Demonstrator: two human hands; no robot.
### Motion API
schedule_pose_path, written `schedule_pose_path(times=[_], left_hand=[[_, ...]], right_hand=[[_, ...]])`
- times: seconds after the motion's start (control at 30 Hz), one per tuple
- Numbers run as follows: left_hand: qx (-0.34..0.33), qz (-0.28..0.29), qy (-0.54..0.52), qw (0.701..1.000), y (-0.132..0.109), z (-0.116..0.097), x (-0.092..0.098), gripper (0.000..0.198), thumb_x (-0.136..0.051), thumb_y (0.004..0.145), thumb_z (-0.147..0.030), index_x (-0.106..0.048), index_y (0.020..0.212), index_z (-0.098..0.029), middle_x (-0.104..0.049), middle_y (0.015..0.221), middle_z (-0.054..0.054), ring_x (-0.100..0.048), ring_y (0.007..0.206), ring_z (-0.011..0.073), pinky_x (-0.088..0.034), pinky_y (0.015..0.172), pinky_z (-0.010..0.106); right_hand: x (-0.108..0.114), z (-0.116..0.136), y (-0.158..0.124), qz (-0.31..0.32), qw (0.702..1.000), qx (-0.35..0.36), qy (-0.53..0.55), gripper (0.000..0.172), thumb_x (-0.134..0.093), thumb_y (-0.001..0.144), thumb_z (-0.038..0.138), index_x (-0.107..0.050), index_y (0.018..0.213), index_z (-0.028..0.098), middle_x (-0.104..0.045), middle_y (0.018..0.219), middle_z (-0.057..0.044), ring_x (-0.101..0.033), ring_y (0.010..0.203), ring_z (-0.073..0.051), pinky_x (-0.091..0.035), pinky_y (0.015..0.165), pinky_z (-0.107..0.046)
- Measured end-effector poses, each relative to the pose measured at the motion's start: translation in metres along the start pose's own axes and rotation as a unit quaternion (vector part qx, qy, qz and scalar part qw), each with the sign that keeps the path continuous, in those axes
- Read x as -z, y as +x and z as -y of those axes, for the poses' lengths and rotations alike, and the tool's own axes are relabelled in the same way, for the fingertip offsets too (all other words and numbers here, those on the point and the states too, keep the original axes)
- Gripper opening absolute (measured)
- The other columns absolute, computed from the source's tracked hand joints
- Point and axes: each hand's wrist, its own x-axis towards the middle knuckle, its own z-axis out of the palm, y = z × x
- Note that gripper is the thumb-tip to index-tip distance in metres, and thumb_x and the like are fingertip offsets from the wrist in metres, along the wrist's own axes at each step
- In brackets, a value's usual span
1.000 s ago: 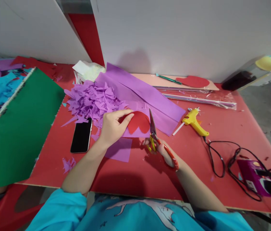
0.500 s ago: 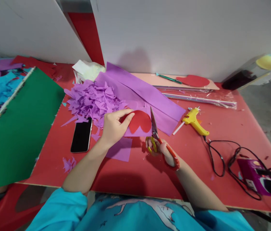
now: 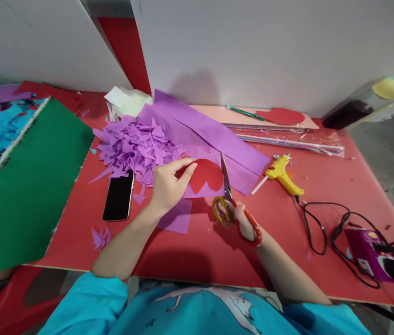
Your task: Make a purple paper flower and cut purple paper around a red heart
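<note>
My left hand [image 3: 169,184] pinches a red heart-shaped piece [image 3: 207,175] together with a purple paper sheet [image 3: 202,190] above the red table [image 3: 197,251]. My right hand [image 3: 241,218] grips scissors [image 3: 230,204] with red and yellow handles. Their blades point away from me along the right edge of the purple sheet, next to the red heart.
A heap of purple scraps [image 3: 136,146] and large purple sheets [image 3: 211,135] lie behind. A black phone [image 3: 118,195] lies left, a green sheet [image 3: 25,186] further left. A yellow glue gun [image 3: 283,176] with black cable [image 3: 322,228] and a purple plug box [image 3: 370,256] sit right.
The scissors and my right hand have crept slightly right and forward along the purple sheet's edge. My left hand keeps its hold on the paper and heart and has shifted slightly right.
</note>
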Motion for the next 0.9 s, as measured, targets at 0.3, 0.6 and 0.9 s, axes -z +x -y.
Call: schedule_pose_path(times=[0.3,0.6,0.9], left_hand=[[0.029,-0.003,-0.029,0.999,-0.001,-0.001,-0.002,0.015,-0.062,0.078,-0.026,-0.072,0.086,-0.019,-0.074,0.085,0.002,-0.069,0.077,0.016,-0.056,0.073,0.027],[0.026,0.022,-0.029,0.999,-0.003,0.0,-0.002,0.016,-0.061,0.079,-0.027,-0.072,0.088,-0.018,-0.074,0.085,0.002,-0.07,0.076,0.0169,-0.057,0.071,0.028],[0.024,0.023,-0.029,0.999,-0.006,-0.004,-0.007,0.016,-0.061,0.08,-0.025,-0.072,0.088,-0.018,-0.074,0.087,0.004,-0.07,0.077,0.0176,-0.057,0.072,0.029]], right_hand=[[0.001,0.007,-0.002,0.006,0.999,0.014,-0.031,0.064,-0.025,0.075,0.079,-0.048,0.081,0.02,-0.034,0.059,0.004,-0.027,0.048,-0.011,-0.025,0.046,-0.026],[0.002,0.011,-0.003,0.001,0.999,0.015,-0.052,0.068,-0.026,0.077,0.077,-0.054,0.094,0.018,-0.037,0.06,0.002,-0.036,0.056,-0.014,-0.035,0.056,-0.029],[0.004,0.005,-0.004,-0.013,0.997,0.025,-0.067,0.066,-0.019,0.08,0.075,-0.053,0.093,0.02,-0.04,0.063,0.0,-0.036,0.058,-0.016,-0.035,0.058,-0.031]])
